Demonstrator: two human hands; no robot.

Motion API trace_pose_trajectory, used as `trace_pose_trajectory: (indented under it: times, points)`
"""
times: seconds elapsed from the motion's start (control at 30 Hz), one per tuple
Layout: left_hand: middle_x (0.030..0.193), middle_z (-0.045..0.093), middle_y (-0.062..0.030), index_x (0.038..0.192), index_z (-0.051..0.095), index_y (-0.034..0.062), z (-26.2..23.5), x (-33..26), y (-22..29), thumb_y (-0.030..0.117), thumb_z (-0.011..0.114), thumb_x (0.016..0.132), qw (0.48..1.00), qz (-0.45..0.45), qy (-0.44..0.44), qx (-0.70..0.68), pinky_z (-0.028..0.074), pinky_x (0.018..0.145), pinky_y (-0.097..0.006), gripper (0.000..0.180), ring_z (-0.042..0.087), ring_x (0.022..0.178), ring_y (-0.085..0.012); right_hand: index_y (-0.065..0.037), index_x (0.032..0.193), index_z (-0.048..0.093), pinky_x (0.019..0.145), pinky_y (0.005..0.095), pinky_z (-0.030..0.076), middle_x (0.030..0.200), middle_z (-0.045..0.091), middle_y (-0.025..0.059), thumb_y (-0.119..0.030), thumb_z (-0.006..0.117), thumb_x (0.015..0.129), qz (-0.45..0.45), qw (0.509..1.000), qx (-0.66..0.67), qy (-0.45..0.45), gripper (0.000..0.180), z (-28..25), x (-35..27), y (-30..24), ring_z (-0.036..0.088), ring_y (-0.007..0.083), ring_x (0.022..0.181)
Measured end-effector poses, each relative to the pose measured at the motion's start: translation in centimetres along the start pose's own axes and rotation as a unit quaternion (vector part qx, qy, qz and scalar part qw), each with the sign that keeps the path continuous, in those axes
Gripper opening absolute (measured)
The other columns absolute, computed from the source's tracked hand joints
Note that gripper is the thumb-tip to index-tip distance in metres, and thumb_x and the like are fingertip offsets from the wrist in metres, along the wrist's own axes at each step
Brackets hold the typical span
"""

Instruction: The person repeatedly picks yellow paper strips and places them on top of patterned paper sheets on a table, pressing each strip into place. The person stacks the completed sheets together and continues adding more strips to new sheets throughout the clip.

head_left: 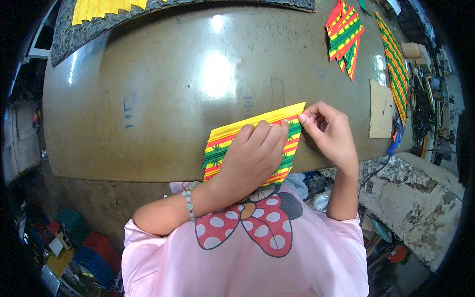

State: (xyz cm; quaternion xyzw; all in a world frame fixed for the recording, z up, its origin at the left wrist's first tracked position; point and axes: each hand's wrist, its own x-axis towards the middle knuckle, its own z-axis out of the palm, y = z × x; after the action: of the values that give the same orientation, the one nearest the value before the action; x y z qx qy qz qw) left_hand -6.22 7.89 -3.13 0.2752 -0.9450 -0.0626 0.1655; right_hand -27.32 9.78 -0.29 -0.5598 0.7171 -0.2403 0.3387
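At the table's near edge lies a striped fabric piece (216,154) in red, yellow and green with dark leaf shapes. A plain yellow strip (223,132) runs along its far edge. My left hand (255,153) rests across the middle of the piece, fingers bent and closed, their tips at the seam below the yellow strip. Much of the pattern is hidden under it. My right hand (330,129) pinches the piece's upper right corner between thumb and forefinger.
Several similar striped pieces (345,35) lie in a loose pile at the far right. Nearer the right edge are a long striped strip (393,62), a tan card (380,110) and a blue-handled tool (395,142) with a cord. Pleated yellow pieces (101,9) rest on a grey slab (74,37).
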Motion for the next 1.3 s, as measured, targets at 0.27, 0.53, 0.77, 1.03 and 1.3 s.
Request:
trace_pose_trajectory:
  times: [0.27,0.53,0.77,1.03,1.3]
  points:
    - [0.093,0.052,-0.0066,0.130,0.059,0.0009,0.1,-0.2,-0.2,0.023,0.064,0.085,1.000,-0.013,0.013,-0.022,0.044,0.078,-0.036,0.050,0.054,0.091,-0.0218,0.004,0.089,0.064,0.059,0.0310,0.049,0.074,0.065,0.0135,-0.014,0.072,0.090,0.003,0.999,-0.049,-0.016,0.020,-0.3,0.3,-0.8,0.061,0.0163,0.063]
    - [0.097,0.052,-0.0083,0.127,0.061,0.0050,0.5,0.1,0.1,0.022,0.064,0.087,0.996,-0.056,0.033,-0.053,0.043,0.079,-0.038,0.044,0.053,0.094,-0.0241,0.002,0.098,0.063,0.070,0.0376,0.052,0.085,0.065,0.0162,-0.008,0.071,0.086,-0.029,0.985,-0.162,0.052,0.017,0.2,-0.7,-1.9,0.065,0.0290,0.077]
    - [0.111,0.057,-0.0081,0.118,0.068,0.0087,-1.2,-3.6,-1.7,0.020,0.067,0.086,0.985,-0.127,0.055,-0.104,0.041,0.089,-0.040,0.034,0.053,0.106,-0.0258,0.004,0.127,0.061,0.093,0.0440,0.050,0.124,0.061,0.0192,-0.001,0.060,0.083,-0.231,0.923,-0.288,0.108,0.044,4.6,-4.2,-0.6,0.060,0.0349,0.110]
    - [0.112,0.063,-0.0121,0.103,0.074,0.0076,-6.6,-8.4,-5.2,0.008,0.075,0.077,0.979,-0.121,0.108,-0.123,0.049,0.089,-0.042,0.026,0.060,0.108,-0.0305,0.006,0.127,0.061,0.093,0.0421,0.048,0.127,0.060,0.0167,-0.007,0.061,0.081,-0.248,0.905,-0.326,0.113,0.048,4.6,-3.0,-0.1,0.058,0.0335,0.114]
    - [0.134,0.058,-0.0190,0.123,0.066,0.0048,-5.9,-4.5,-9.7,0.023,0.068,0.090,0.991,0.030,-0.052,-0.120,0.045,0.107,-0.048,0.037,0.053,0.127,-0.0397,-0.007,0.116,0.071,0.092,0.0471,0.046,0.123,0.064,0.0072,-0.015,0.064,0.082,-0.340,0.839,-0.420,0.071,0.036,9.5,13.1,-8.3,0.059,0.0282,0.116]
